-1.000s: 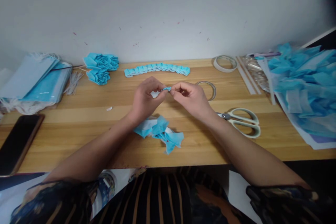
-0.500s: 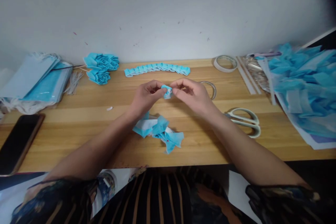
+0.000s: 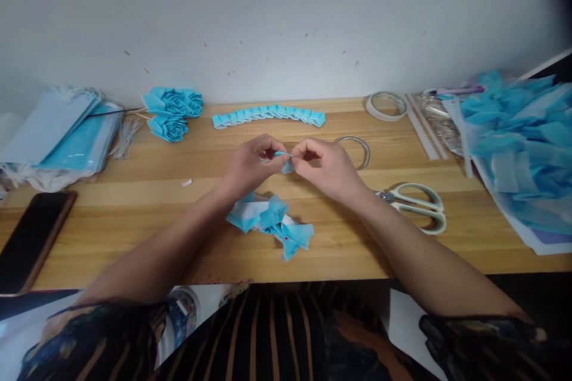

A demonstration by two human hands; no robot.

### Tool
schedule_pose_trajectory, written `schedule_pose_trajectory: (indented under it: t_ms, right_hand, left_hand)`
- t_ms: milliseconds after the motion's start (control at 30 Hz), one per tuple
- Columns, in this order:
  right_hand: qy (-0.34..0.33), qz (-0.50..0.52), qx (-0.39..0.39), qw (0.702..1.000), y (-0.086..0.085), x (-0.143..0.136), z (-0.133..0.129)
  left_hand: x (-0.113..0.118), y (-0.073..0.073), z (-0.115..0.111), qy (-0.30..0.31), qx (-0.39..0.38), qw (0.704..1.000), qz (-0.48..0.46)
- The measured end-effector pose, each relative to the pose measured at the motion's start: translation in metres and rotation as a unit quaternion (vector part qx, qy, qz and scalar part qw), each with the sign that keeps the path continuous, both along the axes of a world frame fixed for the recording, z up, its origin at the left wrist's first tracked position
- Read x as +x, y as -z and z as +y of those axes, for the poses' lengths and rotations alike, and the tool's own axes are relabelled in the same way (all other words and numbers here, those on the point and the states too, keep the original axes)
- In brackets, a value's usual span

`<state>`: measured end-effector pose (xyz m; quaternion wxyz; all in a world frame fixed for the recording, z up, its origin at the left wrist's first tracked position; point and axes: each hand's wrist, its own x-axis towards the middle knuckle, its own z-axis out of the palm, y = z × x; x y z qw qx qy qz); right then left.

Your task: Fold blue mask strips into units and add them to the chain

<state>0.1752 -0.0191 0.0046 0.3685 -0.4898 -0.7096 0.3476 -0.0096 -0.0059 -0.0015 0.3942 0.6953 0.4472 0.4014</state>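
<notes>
Pinches small folded light-blue fabric piece (image 3: 287, 166) mid-frame in left hand (image 3: 250, 165) and, seemingly, right hand (image 3: 328, 169), both nearly closed, above crumpled blue-and-white fabric scraps (image 3: 270, 216); partly blocks grey tape ring (image 3: 367, 155) and white-handled scissors (image 3: 413, 210), centre-right.

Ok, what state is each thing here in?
Small blue fabric piece, pinched by left hand and right hand
Blue pleated fabric strip, lying curved
Blue fabric roses, formed, lying down
Nearest blue fabric scraps, crumpled
White-handled metal scissors, open or shut unclear
Black rectangular phone, screen dark
White tape roll, lying flat
Blue fabric masks, stacked
</notes>
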Motion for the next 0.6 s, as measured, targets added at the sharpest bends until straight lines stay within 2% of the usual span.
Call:
schedule_pose_trajectory:
  t_ms: [133, 400, 600]
  right_hand:
    - [-0.01, -0.043, 0.032, 0.999, -0.0011, 0.0008, -0.0009]
    - [-0.046, -0.043, 0.024, 0.998, -0.0074, 0.0078, 0.0046]
    - [-0.021, -0.046, 0.023, 0.998, -0.004, 0.0085, 0.0063]
  left_hand:
    - [-0.0035, -0.0026, 0.0022, 0.012, 0.046, 0.998, 0.038]
    - [-0.008, -0.0058, 0.0039, 0.059, -0.12, 0.99, -0.041]
    - [-0.0106, -0.0072, 0.0057, 0.035, -0.139, 0.988, -0.062]
